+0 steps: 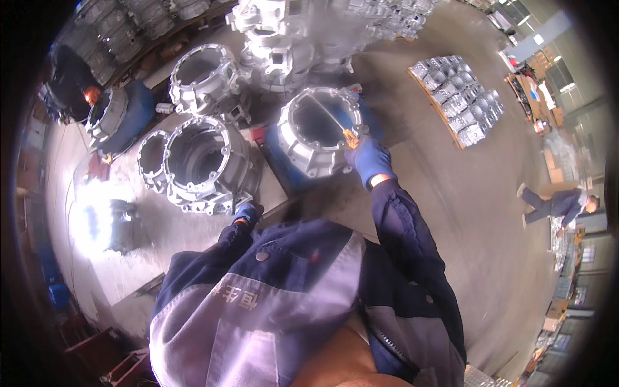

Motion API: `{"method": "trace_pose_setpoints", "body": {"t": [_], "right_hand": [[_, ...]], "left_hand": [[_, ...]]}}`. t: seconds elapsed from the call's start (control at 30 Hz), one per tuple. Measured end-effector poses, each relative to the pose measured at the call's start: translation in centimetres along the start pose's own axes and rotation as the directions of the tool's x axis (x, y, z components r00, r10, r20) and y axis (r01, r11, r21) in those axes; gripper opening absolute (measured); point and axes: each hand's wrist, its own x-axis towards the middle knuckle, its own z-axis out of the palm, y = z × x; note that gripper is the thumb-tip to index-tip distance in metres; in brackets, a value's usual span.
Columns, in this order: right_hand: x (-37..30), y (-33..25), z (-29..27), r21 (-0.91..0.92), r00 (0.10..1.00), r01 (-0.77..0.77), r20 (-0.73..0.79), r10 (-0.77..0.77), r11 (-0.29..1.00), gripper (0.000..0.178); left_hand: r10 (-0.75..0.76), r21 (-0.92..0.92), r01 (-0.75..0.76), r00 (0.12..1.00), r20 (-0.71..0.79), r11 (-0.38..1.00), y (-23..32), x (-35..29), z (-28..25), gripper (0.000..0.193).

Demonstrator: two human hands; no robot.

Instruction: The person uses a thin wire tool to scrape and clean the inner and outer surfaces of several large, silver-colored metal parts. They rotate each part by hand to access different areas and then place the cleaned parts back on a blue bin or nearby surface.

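My right hand (pixel 370 160), in a blue glove, is closed round the yellow-orange handle of a screwdriver-like tool (pixel 350 137). Its long thin shaft reaches across the round opening of a silver metal housing (pixel 296 153), which rests on a blue support (pixel 276 145). My left hand (pixel 249 211), gloved in blue too, is low at the near right edge of a larger double-ring housing (pixel 213 198). The left fingers look curled; a narrow dark strip shows beside them, and what they hold is hidden.
Another ring housing (pixel 184 97) stands farther back, beside a bright stack of castings (pixel 277 48). Another person's gloved hand (pixel 92 95) is at a housing (pixel 109 119) at far left. A pallet of castings (pixel 459 103) lies right; a person (pixel 554 205) walks there. Glare (pixel 90 219) covers the left.
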Motion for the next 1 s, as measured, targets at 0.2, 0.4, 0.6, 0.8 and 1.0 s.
{"method": "trace_pose_setpoints", "body": {"t": [0.2, 0.4, 0.6, 0.8, 1.0], "right_hand": [[-1.8, 3.3, -3.2, -0.042, 0.967, -0.251, -0.052, 0.249, 0.967, 0.039], [-9.9, 8.9, -3.9, 0.03, 0.954, -0.298, 0.042, 0.297, 0.954, 0.036], [-18.6, 12.3, -1.5, 0.419, 0.969, -0.204, 0.216, 0.121, 0.885, 0.033], [-22.2, 13.6, -0.2, 0.553, 0.945, -0.301, 0.062, 0.322, 0.777, 0.032], [-23.9, 15.0, -0.1, 0.39, 0.769, -0.576, -0.041, 0.638, 0.719, 0.049]], "left_hand": [[0.272, -0.032, -0.48, 0.55, -0.79, 0.877, 13.0, -10.4, -12.5, 0.012], [0.466, 0.057, -0.738, 0.362, -0.808, 0.672, 22.9, -7.0, -19.4, 0.028], [0.756, -0.034, -0.872, 0.443, -0.482, 0.489, 32.1, 2.0, -19.2, 0.041], [0.848, 0.175, -0.84, 0.465, -0.255, 0.513, 37.7, 5.8, -17.6, 0.047], [0.831, 0.298, -0.777, 0.534, -0.153, 0.554, 39.1, 5.9, -16.8, 0.053]]}}
